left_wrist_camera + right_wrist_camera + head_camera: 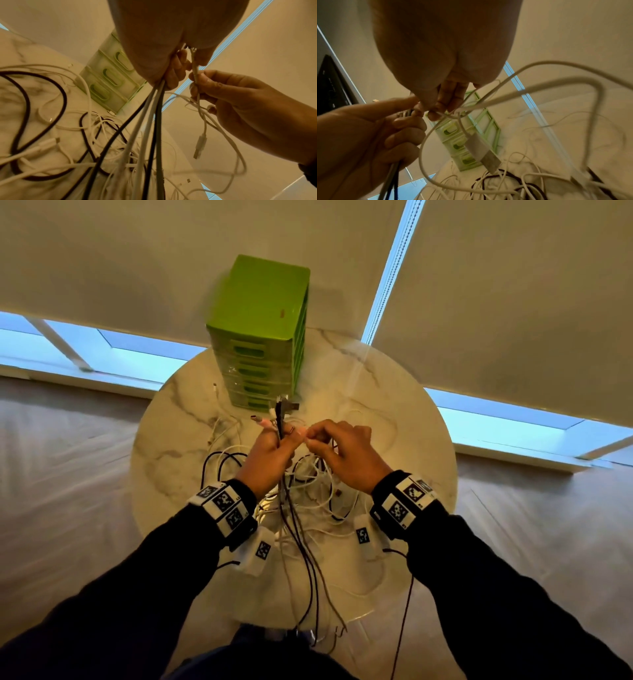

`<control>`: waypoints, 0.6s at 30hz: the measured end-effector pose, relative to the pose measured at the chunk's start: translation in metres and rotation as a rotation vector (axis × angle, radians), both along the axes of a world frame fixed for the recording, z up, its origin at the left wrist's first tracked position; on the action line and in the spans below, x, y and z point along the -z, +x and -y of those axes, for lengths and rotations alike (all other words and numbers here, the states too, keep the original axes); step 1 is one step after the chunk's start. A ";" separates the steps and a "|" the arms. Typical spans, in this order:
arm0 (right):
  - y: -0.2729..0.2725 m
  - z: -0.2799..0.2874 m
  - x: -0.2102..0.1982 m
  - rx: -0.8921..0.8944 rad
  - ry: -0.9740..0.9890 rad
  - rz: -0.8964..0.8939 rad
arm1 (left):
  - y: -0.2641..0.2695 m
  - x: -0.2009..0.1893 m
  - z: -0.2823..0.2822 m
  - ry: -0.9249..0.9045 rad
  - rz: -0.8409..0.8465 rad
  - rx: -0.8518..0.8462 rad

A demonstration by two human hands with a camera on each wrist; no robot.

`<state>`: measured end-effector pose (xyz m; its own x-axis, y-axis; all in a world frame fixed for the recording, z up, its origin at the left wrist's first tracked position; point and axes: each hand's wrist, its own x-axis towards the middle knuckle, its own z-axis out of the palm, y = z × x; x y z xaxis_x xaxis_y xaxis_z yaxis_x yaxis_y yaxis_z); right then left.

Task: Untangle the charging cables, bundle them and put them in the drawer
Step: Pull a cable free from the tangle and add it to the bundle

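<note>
A tangle of white and black charging cables [308, 494] lies on the round marble table [164, 446]. My left hand [270, 450] grips a bunch of black and white cables [150, 121] upright, their plugs [282, 405] sticking up above the fist. My right hand [337, 450] pinches a white cable [195, 73] right beside the left hand's fingertips; its USB plug [199, 147] dangles below, also seen in the right wrist view as the USB plug [481, 152]. The green drawer unit [263, 337] stands at the table's far side, drawers closed.
Several cable ends hang over the table's near edge [315, 611] toward my lap. White tagged boxes [255, 553] [364, 537] sit under my wrists. Roller blinds [513, 302] and low windows lie behind the table.
</note>
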<state>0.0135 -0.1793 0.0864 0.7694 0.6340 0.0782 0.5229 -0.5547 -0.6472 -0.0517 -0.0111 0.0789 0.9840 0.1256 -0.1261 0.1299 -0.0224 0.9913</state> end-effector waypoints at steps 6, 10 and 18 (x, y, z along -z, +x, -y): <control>-0.007 0.015 0.024 -0.126 -0.574 -0.073 | -0.007 -0.011 -0.020 0.058 0.054 -0.067; -0.005 0.031 0.027 0.051 -0.569 0.006 | 0.004 -0.027 -0.045 -0.087 0.032 -0.267; -0.024 -0.016 -0.011 0.011 0.056 -0.259 | 0.006 -0.034 -0.028 -0.031 0.017 -0.097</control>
